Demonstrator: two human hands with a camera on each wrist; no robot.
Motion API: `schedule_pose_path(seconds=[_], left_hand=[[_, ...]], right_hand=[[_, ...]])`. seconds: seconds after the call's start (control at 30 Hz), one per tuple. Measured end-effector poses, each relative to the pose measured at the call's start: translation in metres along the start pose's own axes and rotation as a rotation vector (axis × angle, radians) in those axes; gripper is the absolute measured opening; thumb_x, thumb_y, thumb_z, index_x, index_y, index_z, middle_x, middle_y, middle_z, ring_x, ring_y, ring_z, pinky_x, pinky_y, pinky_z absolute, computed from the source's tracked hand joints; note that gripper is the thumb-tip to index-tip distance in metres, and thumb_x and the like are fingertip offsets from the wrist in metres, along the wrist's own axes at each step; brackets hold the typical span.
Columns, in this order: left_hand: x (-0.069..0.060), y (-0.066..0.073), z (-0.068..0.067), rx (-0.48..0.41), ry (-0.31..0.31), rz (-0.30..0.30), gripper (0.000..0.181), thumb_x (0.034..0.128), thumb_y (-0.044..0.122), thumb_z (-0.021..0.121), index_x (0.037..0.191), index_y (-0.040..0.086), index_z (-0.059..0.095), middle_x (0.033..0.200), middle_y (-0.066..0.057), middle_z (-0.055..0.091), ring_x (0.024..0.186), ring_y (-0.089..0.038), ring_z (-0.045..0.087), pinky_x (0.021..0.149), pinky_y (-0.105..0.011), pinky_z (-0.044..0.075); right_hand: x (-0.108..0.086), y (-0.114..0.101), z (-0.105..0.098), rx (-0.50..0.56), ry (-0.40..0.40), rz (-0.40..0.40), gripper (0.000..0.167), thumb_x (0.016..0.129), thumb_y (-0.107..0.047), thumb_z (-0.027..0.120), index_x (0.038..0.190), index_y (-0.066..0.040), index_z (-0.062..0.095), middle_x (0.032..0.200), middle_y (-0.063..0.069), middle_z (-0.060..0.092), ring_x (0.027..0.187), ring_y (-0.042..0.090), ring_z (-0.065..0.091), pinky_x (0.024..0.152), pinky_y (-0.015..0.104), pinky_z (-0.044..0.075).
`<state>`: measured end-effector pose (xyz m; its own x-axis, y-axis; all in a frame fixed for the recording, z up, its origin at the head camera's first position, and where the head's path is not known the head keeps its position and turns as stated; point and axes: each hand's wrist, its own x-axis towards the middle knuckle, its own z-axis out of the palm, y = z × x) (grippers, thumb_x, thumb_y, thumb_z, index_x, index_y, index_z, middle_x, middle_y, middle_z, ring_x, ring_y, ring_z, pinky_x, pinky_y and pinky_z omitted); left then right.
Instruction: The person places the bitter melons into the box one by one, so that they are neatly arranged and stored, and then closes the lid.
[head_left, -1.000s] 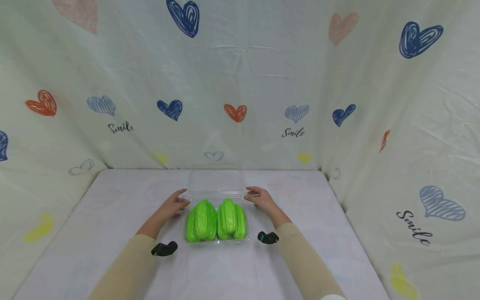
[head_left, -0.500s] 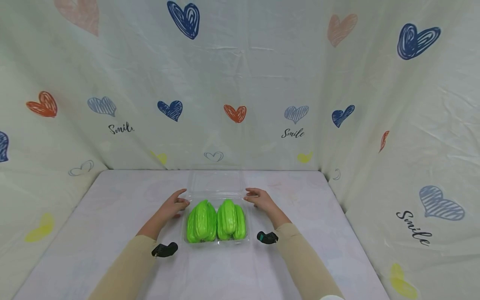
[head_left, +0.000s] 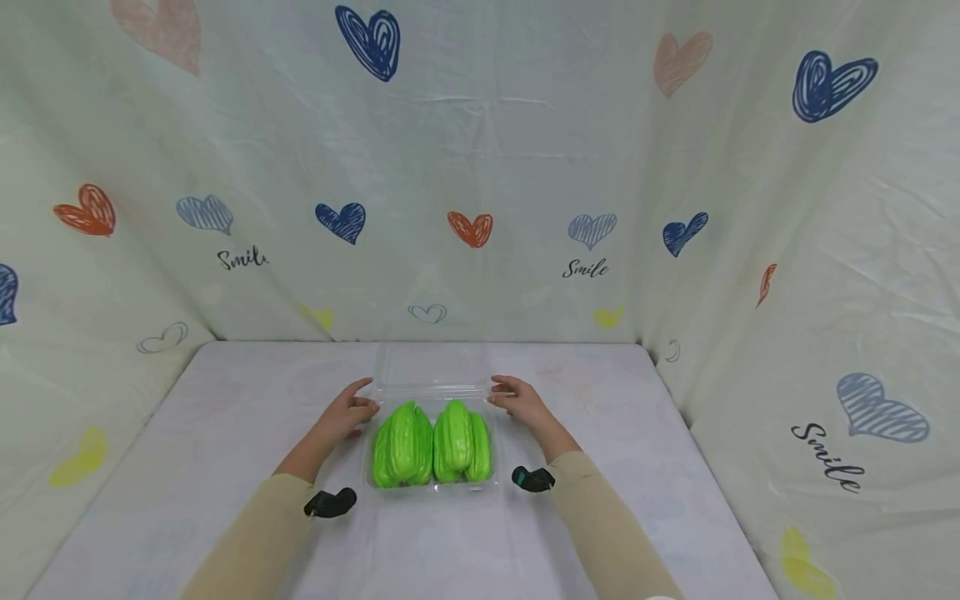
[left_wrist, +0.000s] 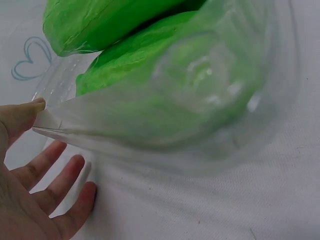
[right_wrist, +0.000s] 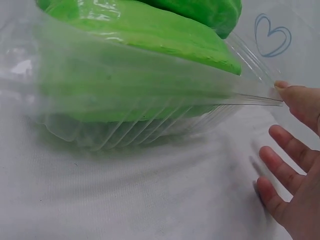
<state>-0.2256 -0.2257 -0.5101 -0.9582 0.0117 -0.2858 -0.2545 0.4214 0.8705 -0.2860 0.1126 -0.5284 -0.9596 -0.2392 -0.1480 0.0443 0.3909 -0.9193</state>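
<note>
A clear plastic clamshell box (head_left: pixel 472 487) lies on the table, its lid (head_left: pixel 431 365) folded back towards the far side. Inside sit two bright green, ridged fruits like star fruit, a left one (head_left: pixel 403 446) and a right one (head_left: pixel 455 442), side by side. At the box's far left corner is my left hand (head_left: pixel 348 410); in the left wrist view its thumb (left_wrist: pixel 22 114) touches the rim while the other visible fingers spread below. My right hand (head_left: pixel 522 406) mirrors it at the far right corner, thumb (right_wrist: pixel 297 97) on the rim, fingers apart. Neither index finger shows clearly in the wrist views.
The box stands on a pale table (head_left: pixel 615 533). Behind and on both sides hangs a cloth (head_left: pixel 487 150) printed with hearts and the word Smile. Dark wrist-worn cameras, a left one (head_left: pixel 330 502) and a right one (head_left: pixel 532 478), sit below the hands.
The head view has tilted up very slightly. Both hands, the box and the green fruits keep their places.
</note>
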Motion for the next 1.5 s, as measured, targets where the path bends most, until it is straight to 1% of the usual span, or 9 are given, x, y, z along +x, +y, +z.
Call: schedule_pose_path(seconds=[0.2,0.4,0.63,0.83,0.93,1.03,1.27,1.37,1.5], left_hand=[[-0.001,-0.001,0.0,-0.003,0.007,0.005,0.066,0.0993,0.021,0.057,0.153,0.009,0.021,0.135,-0.03,0.043,0.117,-0.043,0.051,0.091,-0.055,0.048],[-0.003,0.001,0.001,-0.004,0.012,-0.004,0.066,0.0989,0.021,0.058,0.153,0.009,0.022,0.135,-0.03,0.043,0.118,-0.044,0.051,0.092,-0.055,0.048],[-0.005,0.003,0.002,-0.028,0.024,-0.004,0.066,0.0992,0.019,0.057,0.154,0.009,0.021,0.136,-0.031,0.042,0.12,-0.045,0.049,0.092,-0.055,0.048],[-0.008,0.005,0.003,-0.065,0.026,0.007,0.065,0.0992,0.013,0.056,0.153,0.009,0.021,0.137,-0.031,0.043,0.123,-0.045,0.046,0.094,-0.056,0.047],[-0.008,0.006,0.002,-0.077,0.028,0.022,0.064,0.099,0.011,0.056,0.153,0.008,0.021,0.137,-0.031,0.044,0.123,-0.044,0.047,0.093,-0.055,0.047],[-0.007,0.005,0.002,-0.078,0.032,0.045,0.064,0.0985,0.009,0.057,0.152,0.007,0.022,0.136,-0.03,0.046,0.12,-0.043,0.051,0.09,-0.051,0.049],[-0.005,0.007,0.001,-0.054,0.05,0.1,0.067,0.0967,0.005,0.058,0.152,0.006,0.021,0.132,-0.03,0.05,0.108,-0.036,0.059,0.075,-0.036,0.05],[-0.004,0.008,0.001,-0.06,0.056,0.118,0.069,0.0951,0.001,0.059,0.152,0.005,0.02,0.131,-0.031,0.05,0.105,-0.038,0.06,0.071,-0.034,0.049],[-0.003,0.009,0.001,-0.059,0.058,0.126,0.072,0.0941,0.0,0.06,0.153,0.005,0.019,0.135,-0.032,0.047,0.113,-0.043,0.056,0.074,-0.036,0.05]], right_hand=[[0.0,0.001,0.001,0.004,0.006,-0.007,0.049,0.093,-0.015,0.067,0.139,-0.006,0.053,0.127,0.013,0.06,0.117,0.032,0.056,0.09,0.046,0.049],[-0.001,-0.002,0.002,-0.001,0.02,-0.012,0.05,0.092,-0.013,0.068,0.139,-0.005,0.053,0.126,0.014,0.06,0.116,0.033,0.057,0.086,0.044,0.05],[-0.002,-0.007,0.003,0.009,0.045,0.006,0.052,0.089,-0.013,0.071,0.137,-0.005,0.054,0.125,0.013,0.061,0.113,0.031,0.059,0.08,0.038,0.052],[-0.002,-0.008,0.005,0.026,0.057,0.008,0.051,0.088,-0.01,0.071,0.136,-0.005,0.054,0.125,0.014,0.061,0.111,0.03,0.06,0.082,0.037,0.053],[-0.002,-0.008,0.006,0.032,0.068,-0.002,0.05,0.088,-0.007,0.07,0.135,-0.004,0.054,0.124,0.014,0.061,0.11,0.031,0.06,0.083,0.038,0.053],[-0.003,-0.011,0.007,0.044,0.072,-0.012,0.051,0.087,-0.005,0.069,0.135,-0.001,0.053,0.123,0.015,0.061,0.11,0.032,0.059,0.086,0.039,0.053],[-0.004,-0.018,0.008,0.066,0.089,-0.024,0.053,0.087,0.001,0.069,0.136,-0.001,0.05,0.125,0.017,0.059,0.107,0.031,0.059,0.086,0.038,0.054],[-0.004,-0.021,0.008,0.074,0.1,-0.042,0.055,0.085,0.005,0.07,0.135,0.0,0.049,0.124,0.019,0.059,0.105,0.031,0.059,0.084,0.038,0.054],[-0.002,-0.024,0.009,0.087,0.105,-0.041,0.058,0.083,0.006,0.072,0.136,0.001,0.048,0.124,0.019,0.06,0.105,0.031,0.058,0.082,0.037,0.054]])
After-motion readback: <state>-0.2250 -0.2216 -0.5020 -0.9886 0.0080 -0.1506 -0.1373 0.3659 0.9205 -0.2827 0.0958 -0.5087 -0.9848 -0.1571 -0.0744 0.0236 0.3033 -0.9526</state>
